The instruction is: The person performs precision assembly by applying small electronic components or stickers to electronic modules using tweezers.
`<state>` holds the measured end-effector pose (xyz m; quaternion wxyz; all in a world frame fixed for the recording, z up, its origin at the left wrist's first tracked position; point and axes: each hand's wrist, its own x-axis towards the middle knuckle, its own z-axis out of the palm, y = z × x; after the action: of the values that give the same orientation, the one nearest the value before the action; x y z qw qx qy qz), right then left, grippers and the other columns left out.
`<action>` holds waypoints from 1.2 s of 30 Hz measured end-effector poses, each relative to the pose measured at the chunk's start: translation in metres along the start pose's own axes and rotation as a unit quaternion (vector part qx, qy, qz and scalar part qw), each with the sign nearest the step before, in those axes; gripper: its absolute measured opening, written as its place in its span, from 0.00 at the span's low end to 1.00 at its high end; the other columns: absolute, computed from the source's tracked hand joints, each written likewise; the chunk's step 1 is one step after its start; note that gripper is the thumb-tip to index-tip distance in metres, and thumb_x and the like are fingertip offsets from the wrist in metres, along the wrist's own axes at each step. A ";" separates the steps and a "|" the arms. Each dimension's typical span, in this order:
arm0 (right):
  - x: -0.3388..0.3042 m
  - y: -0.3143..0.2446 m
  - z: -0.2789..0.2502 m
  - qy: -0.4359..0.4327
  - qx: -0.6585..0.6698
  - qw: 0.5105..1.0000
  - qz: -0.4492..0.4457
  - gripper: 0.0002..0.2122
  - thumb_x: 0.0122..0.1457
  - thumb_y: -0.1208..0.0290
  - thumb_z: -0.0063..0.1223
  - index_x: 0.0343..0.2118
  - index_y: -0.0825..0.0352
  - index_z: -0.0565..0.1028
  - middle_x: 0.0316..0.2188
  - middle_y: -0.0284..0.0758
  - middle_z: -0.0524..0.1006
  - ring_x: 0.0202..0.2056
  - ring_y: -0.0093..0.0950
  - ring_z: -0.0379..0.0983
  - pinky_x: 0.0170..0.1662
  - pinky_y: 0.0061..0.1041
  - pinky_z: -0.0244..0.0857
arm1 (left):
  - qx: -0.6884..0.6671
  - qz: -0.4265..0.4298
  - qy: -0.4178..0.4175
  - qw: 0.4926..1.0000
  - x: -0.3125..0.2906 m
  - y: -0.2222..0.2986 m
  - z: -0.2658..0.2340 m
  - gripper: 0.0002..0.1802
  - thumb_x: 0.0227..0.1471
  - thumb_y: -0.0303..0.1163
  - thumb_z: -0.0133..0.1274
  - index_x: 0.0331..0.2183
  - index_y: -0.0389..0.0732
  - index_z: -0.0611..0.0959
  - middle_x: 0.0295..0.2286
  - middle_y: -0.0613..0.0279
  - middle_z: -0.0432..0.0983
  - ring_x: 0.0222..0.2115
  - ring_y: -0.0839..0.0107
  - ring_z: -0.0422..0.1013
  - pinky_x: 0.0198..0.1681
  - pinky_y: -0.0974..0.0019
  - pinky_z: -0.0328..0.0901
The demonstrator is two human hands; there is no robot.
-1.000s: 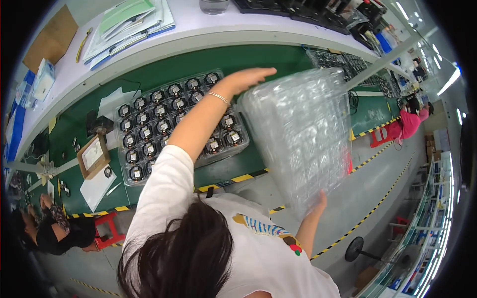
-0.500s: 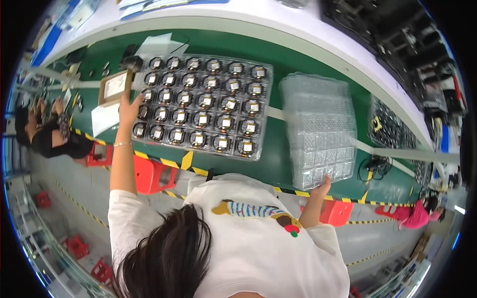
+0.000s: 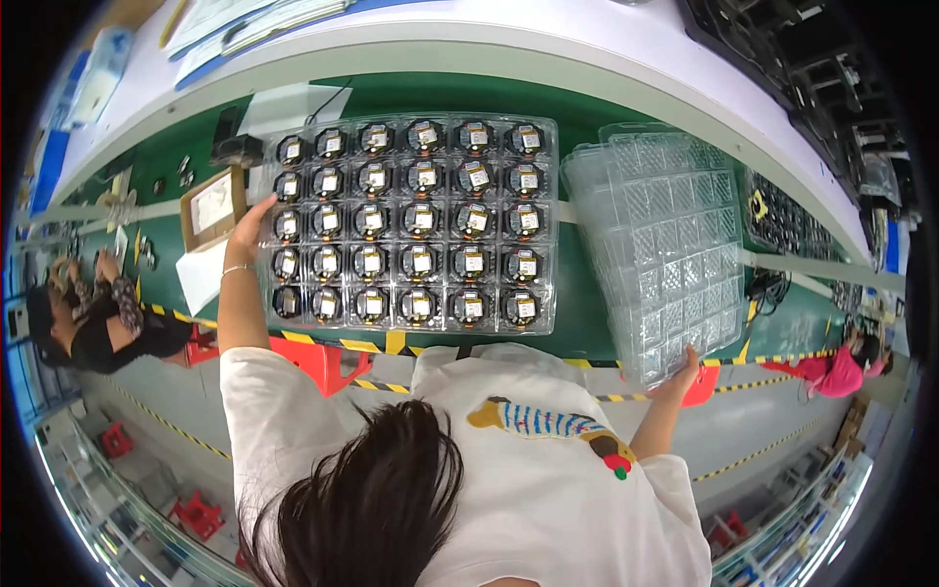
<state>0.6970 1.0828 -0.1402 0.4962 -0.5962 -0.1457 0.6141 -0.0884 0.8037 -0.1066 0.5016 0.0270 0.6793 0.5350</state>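
while it lies flat on the green worktop [image 3: 587,323], the clear blister tray [image 3: 411,223] shows a grid of moulded square pockets, each one holding a round dark part with a pale label on top. its plastic is thin and glossy, with rounded corners and a narrow rim. the left hand [image 3: 250,223] is at the tray's left edge, fingers spread open against the rim, not closed round anything; a thin bracelet sits at the wrist.

just to the right, slightly apart from that tray, a stack of empty clear trays [image 3: 657,247] rests tilted, its near end past the worktop's front edge. these are the same thin see-through plastic, ribbed into small square cells that catch the light. the right hand [image 3: 682,377] is under the stack's near corner, fingers curled up onto the edge and gripping it.

beside the left hand lies a small brown cardboard box [image 3: 211,205] with a white sheet in it, and white paper under it. along the worktop's front runs a yellow-and-black striped tape [image 3: 391,342]. behind the green mat a white curved shelf [image 3: 469,44] carries papers. further right, a dark tray of parts [image 3: 782,220] sits on the worktop. red stools [image 3: 323,360] stand on the grey floor below. two other people sit at the far left and far right.
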 end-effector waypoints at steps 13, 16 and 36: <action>-0.022 0.004 -0.078 0.082 0.067 0.991 -0.082 0.24 0.55 0.67 0.45 0.54 0.71 0.64 0.50 0.42 0.70 0.50 0.39 0.67 0.53 0.40 0.62 | -0.088 -0.036 -0.080 0.992 0.020 0.012 0.010 0.22 0.46 0.34 0.56 0.43 0.34 0.76 0.36 0.55 0.78 0.34 0.63 0.75 0.40 0.61 0.71; -0.023 0.006 -0.061 0.074 0.064 0.992 -0.080 0.24 0.54 0.68 0.46 0.54 0.71 0.64 0.50 0.42 0.70 0.50 0.39 0.68 0.53 0.40 0.63 | -0.075 -0.040 -0.076 0.994 0.025 0.018 0.013 0.22 0.45 0.33 0.58 0.43 0.35 0.77 0.36 0.56 0.78 0.34 0.64 0.76 0.40 0.61 0.71; 0.182 0.003 0.538 -0.441 -0.106 0.885 -0.109 0.23 0.57 0.60 0.53 0.52 0.66 0.68 0.49 0.38 0.72 0.51 0.35 0.68 0.55 0.36 0.61 | -0.023 -0.066 -0.064 0.995 0.011 0.002 0.008 0.34 0.45 0.39 0.60 0.52 0.35 0.70 0.45 0.55 0.74 0.43 0.67 0.72 0.49 0.63 0.66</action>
<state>0.2605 1.4464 -0.1173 0.3781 -0.2940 -0.4777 0.7365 -0.0890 0.8159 -0.1116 0.5789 0.0043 0.6334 0.5136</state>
